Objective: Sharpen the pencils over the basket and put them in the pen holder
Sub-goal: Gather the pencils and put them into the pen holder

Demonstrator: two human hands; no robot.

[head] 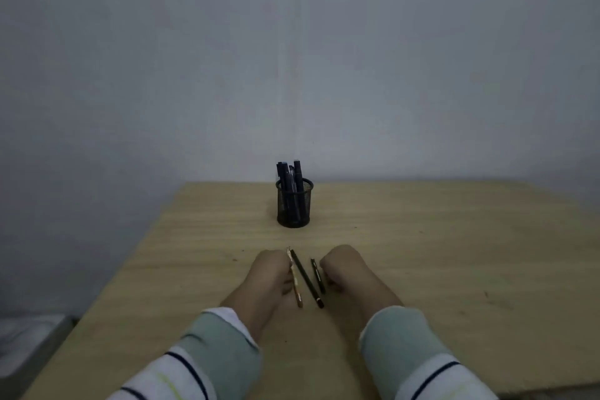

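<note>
Three pencils lie side by side on the wooden table (422,237), between my hands: a tan patterned pencil (296,286), a long black pencil (306,278) and a short black pencil (317,274). My left hand (269,273) rests on the table as a loose fist, with its curled fingers against the tan pencil. My right hand (344,269) is also a fist and sits just right of the short black pencil. A black mesh pen holder (294,208) stands upright farther back in the middle and holds several dark pens. I see no sharpener.
A plain grey wall rises behind the table's back edge. The table's left edge runs diagonally from the back down to the lower left. Beyond that edge, low on the floor, sits a pale grey object (29,344) that is too dim to identify.
</note>
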